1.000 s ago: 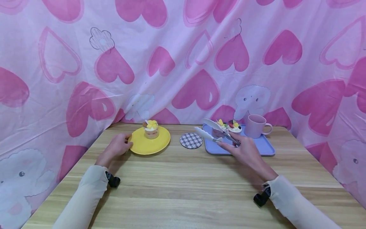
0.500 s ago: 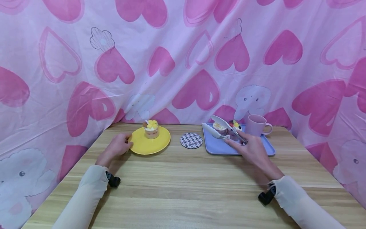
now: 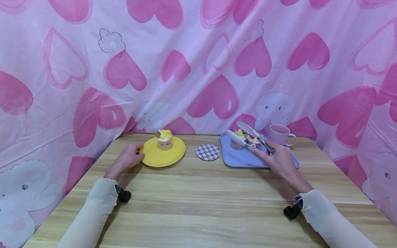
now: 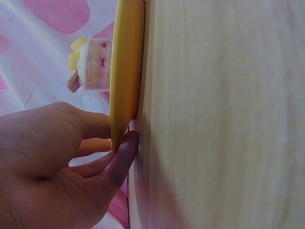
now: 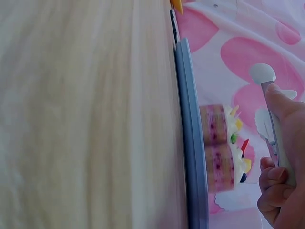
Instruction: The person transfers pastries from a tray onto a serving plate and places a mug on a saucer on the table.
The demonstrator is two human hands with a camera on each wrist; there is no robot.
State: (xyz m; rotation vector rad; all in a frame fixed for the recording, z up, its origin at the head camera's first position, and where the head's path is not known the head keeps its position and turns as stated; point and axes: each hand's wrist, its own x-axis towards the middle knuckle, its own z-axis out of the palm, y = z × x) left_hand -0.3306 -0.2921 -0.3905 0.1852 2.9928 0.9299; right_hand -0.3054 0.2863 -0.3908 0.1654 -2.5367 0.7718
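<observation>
In the head view my left hand (image 3: 126, 159) pinches the near-left rim of a yellow plate (image 3: 152, 157). A clear dessert cup (image 3: 165, 142) with yellow fruit cubes stands on that plate; its layered cake shows in the left wrist view. On the right, my right hand (image 3: 280, 163) holds white-tipped tongs (image 3: 236, 138) with their arms spread. The tongs overlap two more dessert cups in the head view. In the right wrist view these fruit-topped cups (image 5: 213, 125) stand side by side on a blue tray (image 5: 190, 114), and the tongs are above them.
A pink mug (image 3: 278, 134) stands at the tray's back right, just behind my right hand. Between plate and tray lies a round checked coaster (image 3: 208, 152). A pink heart-patterned curtain (image 3: 214, 96) hangs behind the wooden table (image 3: 198, 206).
My right hand has moved rightward with the tongs across the tray, and the tongs' tips now lie farther right. The left hand has stayed at the plate's rim.
</observation>
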